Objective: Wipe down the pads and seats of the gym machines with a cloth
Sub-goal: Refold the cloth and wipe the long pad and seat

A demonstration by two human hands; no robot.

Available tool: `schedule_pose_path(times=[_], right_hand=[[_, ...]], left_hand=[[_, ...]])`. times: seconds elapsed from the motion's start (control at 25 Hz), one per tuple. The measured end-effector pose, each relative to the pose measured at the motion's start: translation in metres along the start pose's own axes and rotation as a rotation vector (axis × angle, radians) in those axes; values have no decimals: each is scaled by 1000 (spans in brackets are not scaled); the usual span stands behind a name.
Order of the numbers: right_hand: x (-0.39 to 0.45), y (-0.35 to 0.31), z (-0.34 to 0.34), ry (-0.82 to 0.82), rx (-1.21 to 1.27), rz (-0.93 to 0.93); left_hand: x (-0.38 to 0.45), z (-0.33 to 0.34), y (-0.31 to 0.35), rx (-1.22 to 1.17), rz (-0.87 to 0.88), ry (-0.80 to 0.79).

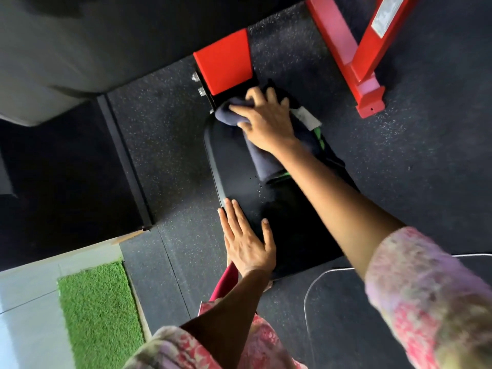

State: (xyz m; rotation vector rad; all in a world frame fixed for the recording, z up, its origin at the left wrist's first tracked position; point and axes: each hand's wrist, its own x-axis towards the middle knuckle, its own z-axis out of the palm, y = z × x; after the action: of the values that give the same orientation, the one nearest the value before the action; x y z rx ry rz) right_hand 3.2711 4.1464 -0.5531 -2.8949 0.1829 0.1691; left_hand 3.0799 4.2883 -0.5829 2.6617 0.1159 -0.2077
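Cloth (239, 113) is bunched under the right hand (266, 123) at the pad's (239, 177) far end, gripped for wiping — the left hand (247, 241), laid flat with straight fingers near, steadies the pad.

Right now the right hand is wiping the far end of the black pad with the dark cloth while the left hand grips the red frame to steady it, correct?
Not quite. In the head view the left hand is not on the red frame; it rests flat, fingers straight, on the near end of the black pad. The rest holds: the right hand presses the dark cloth at the pad's far end.
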Motion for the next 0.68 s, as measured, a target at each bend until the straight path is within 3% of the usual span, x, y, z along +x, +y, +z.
schedule_pose_path(times=[0.08, 0.16, 0.24, 0.28, 0.36, 0.44, 0.48, 0.56, 0.68], right_hand=[[0, -42, 6, -18, -21, -69], [-18, -54, 17, -82, -28, -414], [-29, -21, 19, -73, -3, -646], [-26, -6, 14, -74, -6, -646], [-10, 6, 7, -66, -20, -385], [2, -16, 5, -30, -23, -137], [1, -33, 6, -17, -20, -135], [-16, -54, 14, -52, -11, -340], [-44, -13, 11, -118, -1, -641]], left_hand=[[0, 0, -1, 4, 5, -3], [-1, 0, -1, 4, 0, 5], [0, -1, 1, -6, -5, 6], [0, -1, 2, -10, -3, 0], [1, -1, 2, -6, 0, -7], [2, -2, 1, 2, 1, -12], [2, -2, 0, 5, -2, -13], [0, -3, -1, 4, -10, -13], [2, -4, 1, -5, -12, 0]])
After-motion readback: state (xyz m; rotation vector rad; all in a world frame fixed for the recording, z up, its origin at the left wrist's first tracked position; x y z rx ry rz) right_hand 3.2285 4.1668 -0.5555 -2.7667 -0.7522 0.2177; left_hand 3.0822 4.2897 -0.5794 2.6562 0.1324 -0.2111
